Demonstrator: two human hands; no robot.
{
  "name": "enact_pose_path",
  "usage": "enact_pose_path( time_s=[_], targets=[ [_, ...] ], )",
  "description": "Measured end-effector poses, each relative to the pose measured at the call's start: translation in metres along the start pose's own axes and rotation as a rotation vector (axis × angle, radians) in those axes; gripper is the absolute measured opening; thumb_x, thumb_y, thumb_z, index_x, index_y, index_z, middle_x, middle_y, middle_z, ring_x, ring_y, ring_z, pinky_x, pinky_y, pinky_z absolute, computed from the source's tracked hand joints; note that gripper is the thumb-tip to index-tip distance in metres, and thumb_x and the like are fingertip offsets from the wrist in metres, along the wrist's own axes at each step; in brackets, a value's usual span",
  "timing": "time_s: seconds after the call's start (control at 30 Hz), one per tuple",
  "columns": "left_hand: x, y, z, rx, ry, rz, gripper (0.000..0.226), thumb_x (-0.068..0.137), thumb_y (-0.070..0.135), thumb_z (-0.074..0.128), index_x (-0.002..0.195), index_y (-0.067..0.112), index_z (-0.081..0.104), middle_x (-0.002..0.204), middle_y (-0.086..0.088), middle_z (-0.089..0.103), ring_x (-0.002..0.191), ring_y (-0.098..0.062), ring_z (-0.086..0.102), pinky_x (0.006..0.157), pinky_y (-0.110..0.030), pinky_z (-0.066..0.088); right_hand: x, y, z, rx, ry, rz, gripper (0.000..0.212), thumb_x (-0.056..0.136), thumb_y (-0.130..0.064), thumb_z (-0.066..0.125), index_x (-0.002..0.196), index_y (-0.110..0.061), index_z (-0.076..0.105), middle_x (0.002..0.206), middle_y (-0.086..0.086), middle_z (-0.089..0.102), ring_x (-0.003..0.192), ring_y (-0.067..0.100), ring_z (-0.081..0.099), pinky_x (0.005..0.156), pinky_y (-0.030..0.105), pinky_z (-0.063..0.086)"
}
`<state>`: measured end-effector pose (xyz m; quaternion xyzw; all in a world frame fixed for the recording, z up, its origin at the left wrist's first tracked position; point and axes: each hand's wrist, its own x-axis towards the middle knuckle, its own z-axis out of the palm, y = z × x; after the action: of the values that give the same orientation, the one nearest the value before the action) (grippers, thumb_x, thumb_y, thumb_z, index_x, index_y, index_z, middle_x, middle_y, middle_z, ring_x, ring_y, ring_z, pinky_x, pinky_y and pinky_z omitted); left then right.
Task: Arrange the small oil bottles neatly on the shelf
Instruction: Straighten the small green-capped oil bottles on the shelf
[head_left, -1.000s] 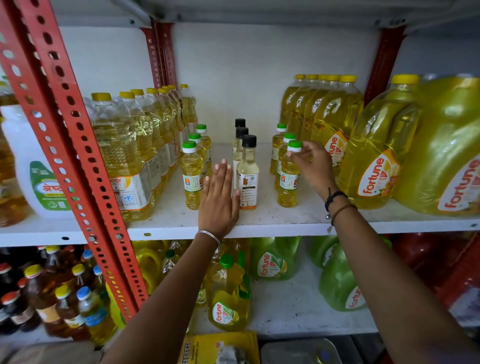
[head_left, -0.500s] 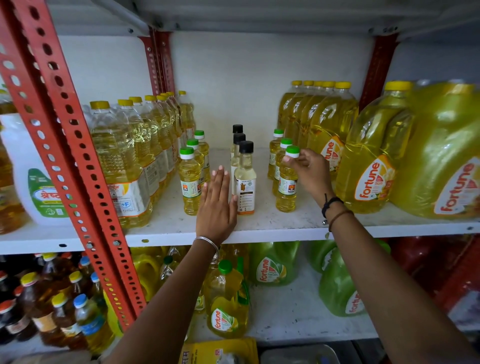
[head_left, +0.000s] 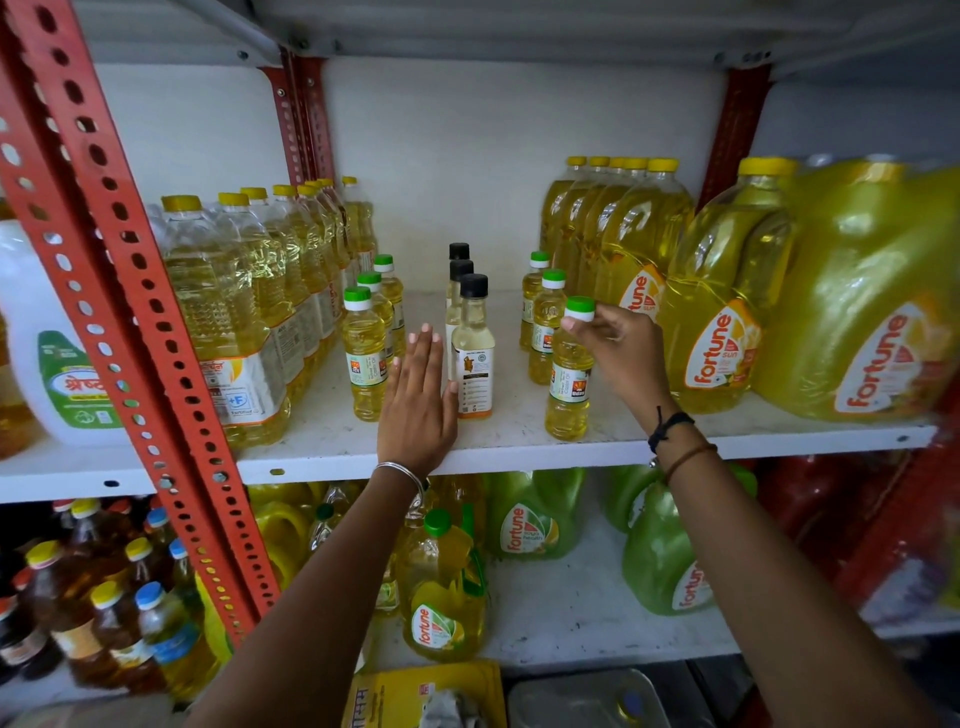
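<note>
Mid-step in straightening the right-hand row of small bottles. Right hand (head_left: 621, 353) pinching the green-and-white cap of the front small clear plastic bottle of yellow oil (head_left: 569, 384), fingertips (head_left: 571, 325) closed around the cap rim, bottle upright on the white metal shelf board (head_left: 519, 452) near its front edge, at about 5 o'clock from the two matching green-capped bottles (head_left: 545, 325) behind it. Left hand (head_left: 418, 405) flat and fully spread, holding nothing, palm down on the board between the left row of three green-capped bottles (head_left: 363, 358) at its 10 o'clock and the middle row of three black-capped clear bottles (head_left: 471, 353) at its 2 o'clock; thumb just beside the front black-capped one, contact impossible to confirm.

Judged next: a small nudge or twist at the cap to bring the held bottle into line with its row, label forward, gently enough not to tip so tall and narrow a thing.

Against half a second earlier: little altered. Same pinch on the same cap, same flat left palm, rows unchanged; held bottle apparently drawn slightly nearer the front edge, though camera shift may account for that.
</note>
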<state>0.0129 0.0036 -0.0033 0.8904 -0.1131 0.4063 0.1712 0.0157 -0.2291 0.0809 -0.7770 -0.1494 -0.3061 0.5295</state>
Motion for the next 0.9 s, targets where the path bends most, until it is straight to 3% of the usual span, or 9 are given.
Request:
enact_pose_path(
  time_s=[0.33, 0.53, 0.63, 0.7, 0.8, 0.9],
  targets=[
    [0.0, 0.0, 0.0, 0.027, -0.003, -0.013, 0.057, 0.1, 0.033, 0.025, 0.151, 0.007, 0.018, 0.159, -0.007, 0.012, 0.146, -0.017, 0.004, 0.117, -0.027, -0.004, -0.006, -0.005, -0.009, -0.023, -0.01, -0.014, 0.026, 0.083, -0.026, 0.067, 0.105, -0.012, 0.069, 0.09, 0.003, 0.07, 0.082, 0.005, 0.061, 0.065, -0.002, 0.042],
    [0.0, 0.001, -0.001, 0.023, -0.007, -0.021, 0.058, 0.1, 0.034, 0.024, 0.151, 0.007, 0.02, 0.158, -0.007, 0.012, 0.146, -0.015, 0.003, 0.117, -0.027, -0.004, -0.009, -0.006, -0.009, -0.027, -0.027, 0.017, 0.031, 0.083, -0.029, 0.067, 0.11, -0.013, 0.067, 0.099, 0.006, 0.072, 0.092, 0.013, 0.064, 0.073, 0.009, 0.047],
    [-0.003, 0.0, -0.003, 0.019, -0.024, 0.007, 0.059, 0.099, 0.034, 0.025, 0.151, 0.007, 0.019, 0.159, -0.007, 0.013, 0.146, -0.015, 0.003, 0.117, -0.028, -0.006, -0.013, -0.01, -0.007, -0.03, -0.024, 0.04, 0.035, 0.084, -0.03, 0.066, 0.113, -0.011, 0.064, 0.107, 0.006, 0.07, 0.098, 0.013, 0.062, 0.083, 0.022, 0.052],
    [-0.007, -0.004, -0.006, 0.035, -0.033, 0.039, 0.059, 0.098, 0.035, 0.026, 0.151, 0.008, 0.018, 0.158, -0.006, 0.012, 0.146, -0.015, 0.002, 0.117, -0.03, -0.006, -0.018, -0.015, -0.007, -0.03, 0.031, 0.04, 0.04, 0.084, -0.031, 0.065, 0.119, -0.011, 0.058, 0.114, -0.001, 0.063, 0.105, 0.01, 0.056, 0.082, 0.016, 0.048],
    [-0.016, -0.018, -0.013, 0.097, -0.024, 0.062, 0.06, 0.098, 0.034, 0.028, 0.15, 0.007, 0.018, 0.158, -0.006, 0.011, 0.146, -0.016, 0.001, 0.118, -0.033, -0.005, -0.024, -0.024, -0.004, -0.105, 0.26, -0.133, 0.039, 0.085, -0.032, 0.064, 0.117, -0.01, 0.057, 0.119, 0.006, 0.059, 0.11, 0.014, 0.052, 0.086, 0.016, 0.042],
    [-0.017, -0.036, -0.025, 0.156, -0.002, 0.055, 0.06, 0.097, 0.033, 0.028, 0.15, 0.006, 0.018, 0.158, -0.009, 0.013, 0.146, -0.015, -0.002, 0.118, -0.034, -0.006, -0.027, -0.042, 0.007, -0.088, 0.367, -0.351, 0.022, 0.088, -0.02, 0.06, 0.106, -0.006, 0.062, 0.108, 0.012, 0.062, 0.101, 0.012, 0.054, 0.084, 0.005, 0.038]
  ],
)
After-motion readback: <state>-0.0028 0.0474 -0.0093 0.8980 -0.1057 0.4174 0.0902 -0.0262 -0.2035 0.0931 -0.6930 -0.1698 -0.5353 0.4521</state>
